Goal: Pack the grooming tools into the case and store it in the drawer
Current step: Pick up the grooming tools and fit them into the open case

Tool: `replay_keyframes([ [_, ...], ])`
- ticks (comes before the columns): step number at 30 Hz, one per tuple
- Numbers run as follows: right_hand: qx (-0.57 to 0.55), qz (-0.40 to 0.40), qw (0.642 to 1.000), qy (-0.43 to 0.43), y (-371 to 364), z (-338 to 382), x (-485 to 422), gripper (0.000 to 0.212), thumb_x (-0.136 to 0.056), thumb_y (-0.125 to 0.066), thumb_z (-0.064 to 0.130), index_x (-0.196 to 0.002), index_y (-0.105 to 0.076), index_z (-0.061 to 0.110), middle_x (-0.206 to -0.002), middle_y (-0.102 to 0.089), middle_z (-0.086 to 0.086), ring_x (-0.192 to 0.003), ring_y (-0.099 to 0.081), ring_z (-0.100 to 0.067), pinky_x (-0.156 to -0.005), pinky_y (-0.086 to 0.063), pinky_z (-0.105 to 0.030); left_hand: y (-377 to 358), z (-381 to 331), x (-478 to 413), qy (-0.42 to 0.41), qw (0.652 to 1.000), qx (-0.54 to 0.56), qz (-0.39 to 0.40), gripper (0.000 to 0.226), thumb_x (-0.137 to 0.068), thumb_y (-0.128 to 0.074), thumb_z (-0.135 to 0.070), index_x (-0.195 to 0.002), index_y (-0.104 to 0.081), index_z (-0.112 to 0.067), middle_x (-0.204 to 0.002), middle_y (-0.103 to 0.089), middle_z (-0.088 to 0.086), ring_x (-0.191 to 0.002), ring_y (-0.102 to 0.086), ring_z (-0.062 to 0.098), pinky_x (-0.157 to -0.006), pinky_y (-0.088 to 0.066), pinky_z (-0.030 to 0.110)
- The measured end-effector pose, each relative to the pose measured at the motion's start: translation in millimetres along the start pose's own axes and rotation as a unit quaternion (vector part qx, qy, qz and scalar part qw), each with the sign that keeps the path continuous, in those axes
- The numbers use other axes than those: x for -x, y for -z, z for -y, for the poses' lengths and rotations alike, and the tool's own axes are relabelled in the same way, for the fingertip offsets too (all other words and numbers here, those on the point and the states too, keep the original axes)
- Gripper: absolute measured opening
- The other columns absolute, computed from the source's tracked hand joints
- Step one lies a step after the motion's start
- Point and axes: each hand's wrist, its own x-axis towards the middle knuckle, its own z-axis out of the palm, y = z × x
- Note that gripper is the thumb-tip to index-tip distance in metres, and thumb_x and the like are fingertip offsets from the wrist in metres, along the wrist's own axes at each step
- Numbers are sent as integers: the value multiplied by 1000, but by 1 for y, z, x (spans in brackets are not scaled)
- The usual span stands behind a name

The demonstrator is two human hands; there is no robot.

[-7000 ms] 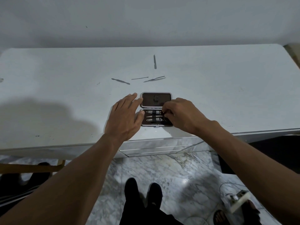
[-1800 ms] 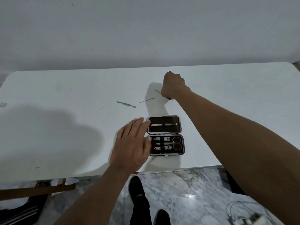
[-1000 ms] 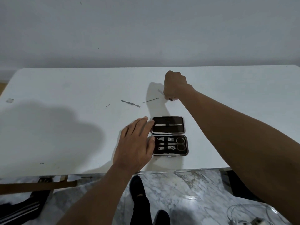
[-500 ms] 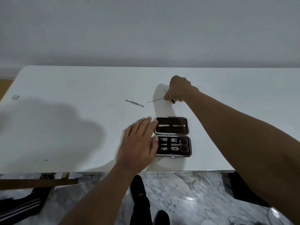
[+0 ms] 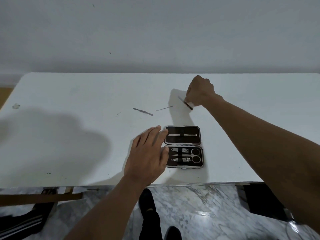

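Observation:
The dark grooming case (image 5: pixel 183 131) lies open near the table's front edge. Its upper half holds tweezers (image 5: pixel 182 135); its lower half holds two clippers and scissors (image 5: pixel 195 155). My left hand (image 5: pixel 148 156) rests flat against the case's left side, fingers spread. Farther back, my right hand (image 5: pixel 200 91) is closed on a thin nail file (image 5: pixel 185 103) with a dark tip, lifted just off the table. Two loose tools lie to the left of it: a flat cuticle pusher (image 5: pixel 143 111) and a thin pick (image 5: pixel 163 108).
The white table (image 5: pixel 69 132) stands against a grey wall, its left corner and front edge in view. Below are a marble floor (image 5: pixel 199 208), my dark shoes, a wooden bar at the left and a cable at the lower right.
My right hand reached to the back of the table, closed on the nail file and has drawn it slightly toward me. The left hand stayed by the case.

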Motion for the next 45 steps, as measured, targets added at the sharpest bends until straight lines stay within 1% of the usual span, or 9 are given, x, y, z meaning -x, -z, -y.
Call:
replay_keyframes([
  [5,27,3,999,19,-8,16,2,13,-73,-69,2,-80,-58,3,-87,-63,-14,-80,-62,-32,-64,-43,-27,-1,1,1,3,1000,1,-6,49,-95,-39,-38,-142,-44,-26,-150,-46,-3,-140,-39,15,-112,-33,36],
  [8,37,13,999,8,-8,22,-2,33,-71,-72,-2,-61,-43,9,-72,-56,-10,-66,-57,-28,-55,-43,-26,-1,0,0,-1,1000,5,-7,49,-94,-39,-38,-142,-43,-26,-149,-45,-3,-140,-38,15,-112,-32,36],
  [10,28,46,999,-6,-3,25,-6,33,-66,-74,-4,-56,-45,8,-59,-57,-10,-56,-60,-27,-50,-49,-24,-1,1,0,-1,1000,13,-5,50,-94,-38,-38,-142,-43,-26,-150,-45,-3,-140,-38,16,-113,-32,36],
  [14,7,94,995,-15,3,30,-10,15,-65,-71,-6,-63,-59,3,-63,-65,-16,-56,-68,-30,-67,-60,-36,-1,2,-1,-4,1000,18,5,50,-97,-33,-40,-144,-39,-26,-151,-42,-3,-141,-35,16,-114,-30,37],
  [23,5,74,997,-12,-6,28,-2,26,-66,-71,5,-57,-47,9,-53,-54,-7,-44,-51,-21,-49,-44,-20,-2,3,-2,2,1000,19,7,50,-96,-35,-40,-144,-40,-27,-151,-42,-4,-141,-34,14,-114,-30,36],
  [28,-97,53,993,-50,-3,16,5,8,-71,-66,7,-74,-59,4,-61,-61,-11,-50,-61,-26,-47,-45,-21,-2,2,0,1,1000,10,1,50,-95,-36,-40,-143,-41,-27,-151,-43,-4,-141,-36,14,-113,-31,36],
  [32,-262,45,961,-80,7,-9,28,36,-76,-62,-3,-110,-56,8,-91,-61,-15,-64,-67,-28,-71,-63,-41,-1,2,-1,-1,1000,1,-5,50,-95,-35,-41,-143,-41,-27,-150,-43,-5,-141,-36,14,-112,-31,35],
  [39,-451,21,888,-87,26,-45,107,10,-79,-70,-7,-84,-64,-1,-78,-64,-22,-66,-65,-29,-72,-63,-37,-4,1,-1,-7,1000,-15,-13,50,-96,-33,-41,-143,-40,-27,-150,-44,-4,-139,-37,14,-112,-33,36],
  [45,-390,17,919,-59,14,-67,138,9,-76,-77,3,-75,-69,-1,-68,-67,-12,-60,-62,-21,-69,-62,-35,-6,3,-1,-6,1000,-14,-24,50,-94,-35,-41,-142,-42,-26,-149,-45,-4,-138,-39,15,-110,-34,37],
])
